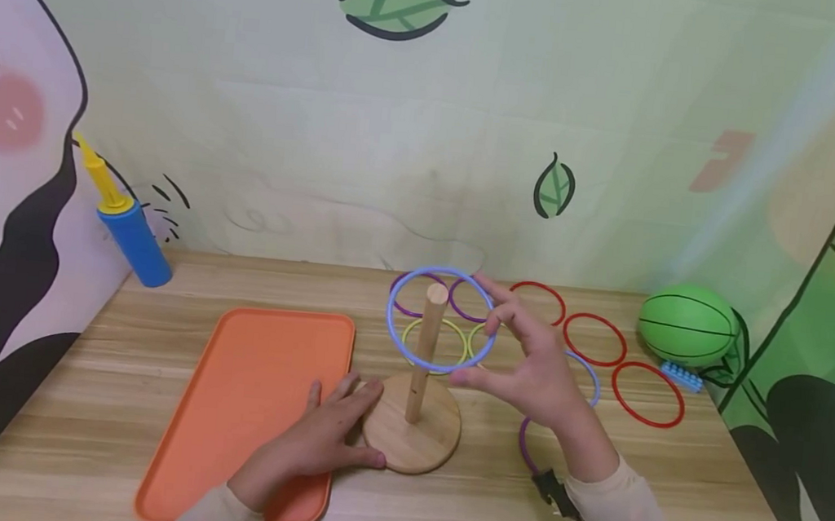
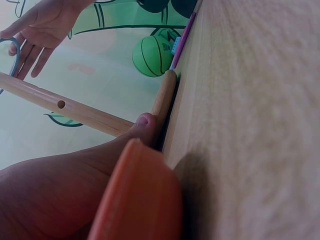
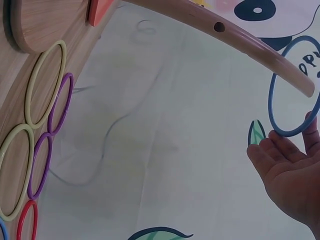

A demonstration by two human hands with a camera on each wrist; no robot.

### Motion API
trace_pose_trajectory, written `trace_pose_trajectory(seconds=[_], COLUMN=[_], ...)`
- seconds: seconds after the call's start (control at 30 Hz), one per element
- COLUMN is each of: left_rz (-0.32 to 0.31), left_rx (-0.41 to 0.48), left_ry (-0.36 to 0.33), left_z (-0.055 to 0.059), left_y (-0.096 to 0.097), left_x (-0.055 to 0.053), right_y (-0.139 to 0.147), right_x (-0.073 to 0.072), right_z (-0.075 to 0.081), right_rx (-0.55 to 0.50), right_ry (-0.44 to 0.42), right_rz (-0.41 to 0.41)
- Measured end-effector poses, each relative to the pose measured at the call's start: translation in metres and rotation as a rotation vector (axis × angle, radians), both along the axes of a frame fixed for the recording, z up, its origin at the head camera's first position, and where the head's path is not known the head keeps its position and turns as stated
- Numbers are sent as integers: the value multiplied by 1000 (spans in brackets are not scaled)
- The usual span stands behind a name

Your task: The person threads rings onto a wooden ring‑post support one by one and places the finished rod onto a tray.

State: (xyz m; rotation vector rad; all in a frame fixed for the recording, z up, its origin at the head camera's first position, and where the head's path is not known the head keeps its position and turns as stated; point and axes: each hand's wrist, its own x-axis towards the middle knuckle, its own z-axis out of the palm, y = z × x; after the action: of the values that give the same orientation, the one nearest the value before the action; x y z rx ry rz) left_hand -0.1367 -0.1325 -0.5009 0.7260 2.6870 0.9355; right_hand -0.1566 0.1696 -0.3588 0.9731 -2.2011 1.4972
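Note:
A blue ring (image 1: 390, 303) is pinched at its right side between the thumb and fingers of my right hand (image 1: 538, 364). It is raised at the top of the wooden peg (image 1: 428, 335); the peg's tip shows inside the ring in the head and right wrist views. The peg stands upright on a round wooden base (image 1: 432, 446). My left hand (image 1: 323, 433) rests against the base's left edge, its thumb (image 2: 144, 122) at the near side and its fingers extended. Part of this hand lies over the orange tray (image 1: 260, 395).
Behind and right of the peg lie purple, yellow-green, red (image 1: 646, 422) and blue (image 1: 596, 389) rings. One purple ring (image 1: 523, 441) is partly hidden under the right arm. A green ball (image 1: 688, 323) and blue block (image 1: 682, 376) are at right, a blue-and-yellow pump (image 1: 135, 242) at back left.

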Motion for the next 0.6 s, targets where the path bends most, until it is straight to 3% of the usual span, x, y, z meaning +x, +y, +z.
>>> trace_pose_trajectory(seconds=[0.6], left_rz=[-2], left_rx=[-1], left_ry=[12], left_z=[-1], left_y=[-1], left_x=[0], right_y=[-1], right_x=[2], right_z=[-20], right_rx=[24], right_ry=[14], right_rz=[-12])
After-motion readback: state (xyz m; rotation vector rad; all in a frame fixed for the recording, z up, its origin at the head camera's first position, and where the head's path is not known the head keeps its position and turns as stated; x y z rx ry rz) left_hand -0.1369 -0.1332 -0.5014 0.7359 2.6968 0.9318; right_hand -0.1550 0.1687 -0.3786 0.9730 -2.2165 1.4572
